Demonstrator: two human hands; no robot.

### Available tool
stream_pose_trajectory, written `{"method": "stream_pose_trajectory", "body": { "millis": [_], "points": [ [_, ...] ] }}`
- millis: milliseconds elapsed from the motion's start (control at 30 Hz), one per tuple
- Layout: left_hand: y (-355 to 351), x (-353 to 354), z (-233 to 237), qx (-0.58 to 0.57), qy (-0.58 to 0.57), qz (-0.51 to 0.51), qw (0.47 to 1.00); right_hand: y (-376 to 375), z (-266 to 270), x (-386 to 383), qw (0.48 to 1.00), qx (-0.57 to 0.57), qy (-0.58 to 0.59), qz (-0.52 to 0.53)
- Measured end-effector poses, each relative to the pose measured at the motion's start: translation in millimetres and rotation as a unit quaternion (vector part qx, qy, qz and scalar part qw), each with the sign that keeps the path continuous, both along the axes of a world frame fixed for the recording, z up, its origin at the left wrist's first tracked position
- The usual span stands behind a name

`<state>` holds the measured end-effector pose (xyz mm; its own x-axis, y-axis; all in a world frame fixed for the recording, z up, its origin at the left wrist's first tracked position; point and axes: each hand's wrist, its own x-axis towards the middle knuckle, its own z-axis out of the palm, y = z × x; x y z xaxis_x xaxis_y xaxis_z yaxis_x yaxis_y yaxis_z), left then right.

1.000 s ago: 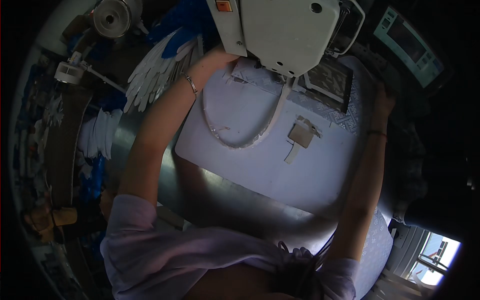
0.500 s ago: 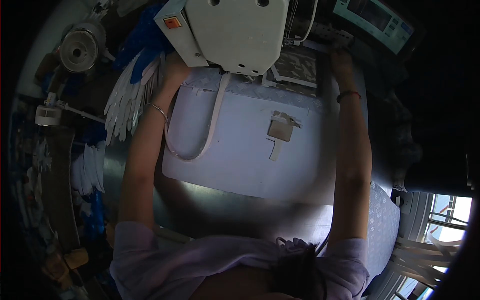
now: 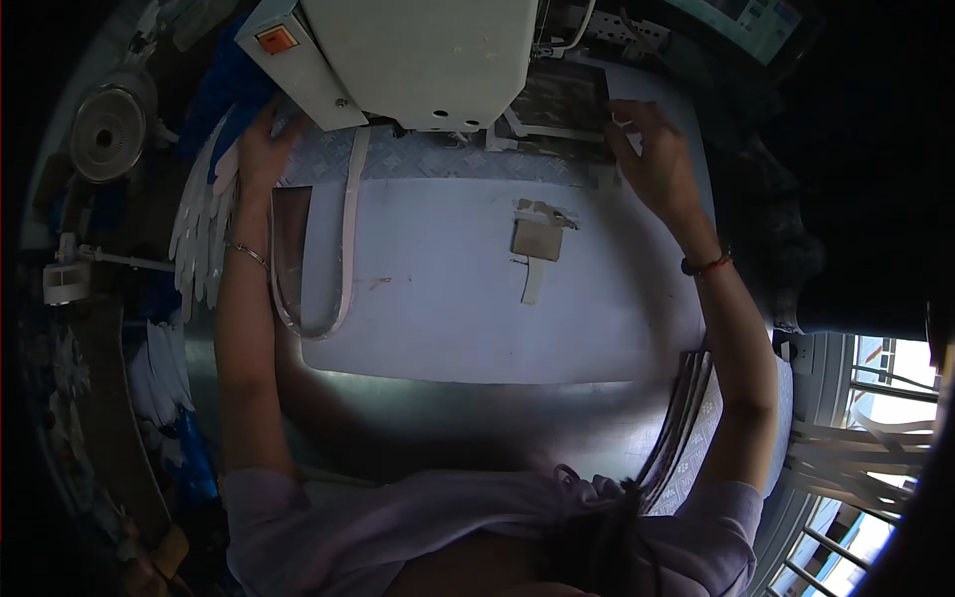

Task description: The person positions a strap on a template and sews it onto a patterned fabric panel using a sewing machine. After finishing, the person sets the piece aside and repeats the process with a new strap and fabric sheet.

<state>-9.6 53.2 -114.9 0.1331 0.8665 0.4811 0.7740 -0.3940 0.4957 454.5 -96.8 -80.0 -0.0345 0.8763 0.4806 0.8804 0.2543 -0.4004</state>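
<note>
A large white sewing machine head (image 3: 428, 60) stands over the work. Under its front edge runs a blue-grey patterned fabric strip (image 3: 428, 159). My left hand (image 3: 265, 149) is at the strip's left end beside the machine's side box, thumb and fingers apart. My right hand (image 3: 659, 164) is open, its thumb and curved fingers spread at the right edge of a dark camouflage-patterned panel (image 3: 562, 95) with pale strips along its near side. A pale narrow band (image 3: 350, 219) hangs in a loop from the machine over a white sheet (image 3: 438, 289).
A small beige patch with a tail (image 3: 537, 240) lies on the white sheet. White gloves (image 3: 199, 219) hang at the left, near a small fan (image 3: 107, 134). Layered patterned fabric (image 3: 701, 428) lies by my right forearm. A lit screen (image 3: 741, 25) stands at the back right.
The view has shifted, so the machine sits further left and higher. My right hand has come back toward me from the far right corner, fingers spread. More of my left hand shows.
</note>
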Motion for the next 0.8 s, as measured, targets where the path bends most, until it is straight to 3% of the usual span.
{"method": "stream_pose_trajectory", "body": {
  "millis": [67,100,167,267,400,600,800],
  "points": [
    [2,0,1,-0.009,-0.006,-0.002,1.000,-54,3,-24,0.995,-0.099,-0.016,0.007],
    [2,-1,0,-0.018,-0.008,-0.003,1.000,-71,-2,-33,0.995,-0.102,-0.016,0.006],
    [5,-7,-4,-0.027,-0.016,-0.010,0.999,-90,-17,-46,0.990,-0.054,-0.129,0.003],
    [6,-8,-8,-0.035,-0.038,-0.016,0.999,-88,-28,-51,0.987,-0.031,-0.157,-0.018],
    [4,-4,-5,-0.060,-0.059,0.021,0.996,-90,-29,-53,0.986,-0.055,-0.151,-0.036],
    [11,-15,-12,-0.057,-0.108,-0.028,0.992,-90,-28,-53,0.987,-0.074,-0.138,-0.032],
    [11,-17,-11,-0.088,-0.079,0.009,0.993,-88,-31,-52,0.990,-0.031,-0.134,-0.018]
  ]
}}
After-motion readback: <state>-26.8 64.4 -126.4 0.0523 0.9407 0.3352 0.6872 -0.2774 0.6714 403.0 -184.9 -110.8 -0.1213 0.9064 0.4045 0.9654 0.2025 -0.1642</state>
